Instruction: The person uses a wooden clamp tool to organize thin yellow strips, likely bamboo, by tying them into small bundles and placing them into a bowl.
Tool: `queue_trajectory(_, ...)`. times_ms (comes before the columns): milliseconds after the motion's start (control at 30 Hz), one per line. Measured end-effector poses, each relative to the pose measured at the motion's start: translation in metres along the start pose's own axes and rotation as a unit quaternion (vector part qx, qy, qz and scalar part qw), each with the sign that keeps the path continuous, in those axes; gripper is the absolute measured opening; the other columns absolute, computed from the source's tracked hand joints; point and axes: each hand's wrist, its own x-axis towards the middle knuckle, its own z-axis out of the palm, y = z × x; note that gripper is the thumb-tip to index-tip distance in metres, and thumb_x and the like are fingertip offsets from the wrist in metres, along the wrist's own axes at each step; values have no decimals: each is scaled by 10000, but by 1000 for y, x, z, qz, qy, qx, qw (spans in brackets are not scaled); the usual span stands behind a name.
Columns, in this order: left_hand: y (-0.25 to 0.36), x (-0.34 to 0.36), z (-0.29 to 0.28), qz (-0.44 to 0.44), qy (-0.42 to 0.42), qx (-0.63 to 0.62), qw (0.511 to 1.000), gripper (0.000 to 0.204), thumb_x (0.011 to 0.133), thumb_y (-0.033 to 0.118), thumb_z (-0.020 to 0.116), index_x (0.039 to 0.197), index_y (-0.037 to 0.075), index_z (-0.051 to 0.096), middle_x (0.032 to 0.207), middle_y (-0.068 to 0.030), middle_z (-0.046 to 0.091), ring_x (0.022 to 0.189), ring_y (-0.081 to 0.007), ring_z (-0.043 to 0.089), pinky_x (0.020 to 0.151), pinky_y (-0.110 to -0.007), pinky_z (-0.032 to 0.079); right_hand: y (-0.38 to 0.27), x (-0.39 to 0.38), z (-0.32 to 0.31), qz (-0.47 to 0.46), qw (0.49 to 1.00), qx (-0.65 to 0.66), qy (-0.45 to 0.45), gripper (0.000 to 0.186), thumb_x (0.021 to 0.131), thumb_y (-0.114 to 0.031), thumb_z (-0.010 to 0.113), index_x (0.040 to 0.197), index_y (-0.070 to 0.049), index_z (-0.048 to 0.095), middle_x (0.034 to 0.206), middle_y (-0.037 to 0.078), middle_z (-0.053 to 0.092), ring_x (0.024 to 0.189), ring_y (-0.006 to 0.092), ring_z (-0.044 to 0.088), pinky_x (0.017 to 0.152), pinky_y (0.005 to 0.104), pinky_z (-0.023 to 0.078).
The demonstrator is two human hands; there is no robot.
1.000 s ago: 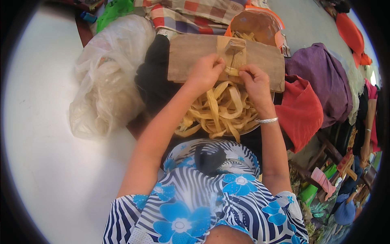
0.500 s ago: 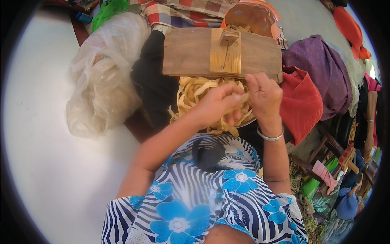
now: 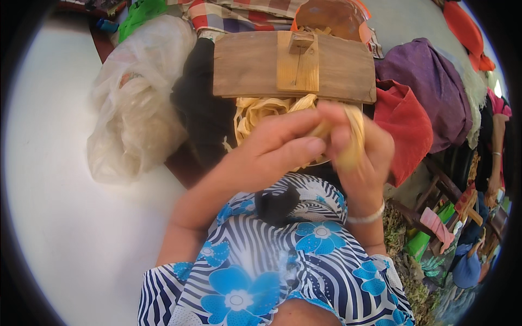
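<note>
My left hand (image 3: 272, 152) and my right hand (image 3: 364, 152) meet in front of my body, both blurred by motion. A pale tan strip (image 3: 355, 130) loops over the fingers of my right hand, which are curled on it; my left fingers close around part of it beside them. Behind them, more strips (image 3: 255, 114) lie piled in a bowl, partly hidden by my hands. Just beyond sits a wooden board (image 3: 244, 65) with a lighter centre plank, a small block (image 3: 300, 41) and a thin upright metal pin on it.
A clear plastic bag (image 3: 130, 114) lies at left on a white surface (image 3: 54, 206). An orange-rimmed container (image 3: 326, 13) stands behind the board. Red (image 3: 402, 130) and purple cloths (image 3: 418, 92) lie at right; beyond them is another person's arm (image 3: 497, 152) among wooden seats.
Both my hands have moved from the board toward my body and come together, carrying a strip away from the pin. The board appears slightly higher in the view.
</note>
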Motion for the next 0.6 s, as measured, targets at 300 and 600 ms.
queue_trajectory(300, -88, 26, -8, -194, 49, -135, 970, 383, 939, 116, 585, 1310, 40, 535, 790, 43, 522, 601, -34, 435, 505, -197, 351, 104, 30, -20, -179, 883, -408, 148, 153, 767, -61, 639, 899, -95, 709, 721, 107, 636, 597, 303, 586, 575, 380, 468)
queue_trajectory(600, -102, 14, -12, 160, 99, 509, 840, 278, 843, 61, 592, 1119, 42, 625, 949, -132, 661, 864, -344, 632, 708, -387, 519, 127, 7, -28, 111, 987, -104, 53, 206, 933, -201, 610, 943, -10, 684, 833, 67, 668, 750, 162, 621, 672, 303, 495)
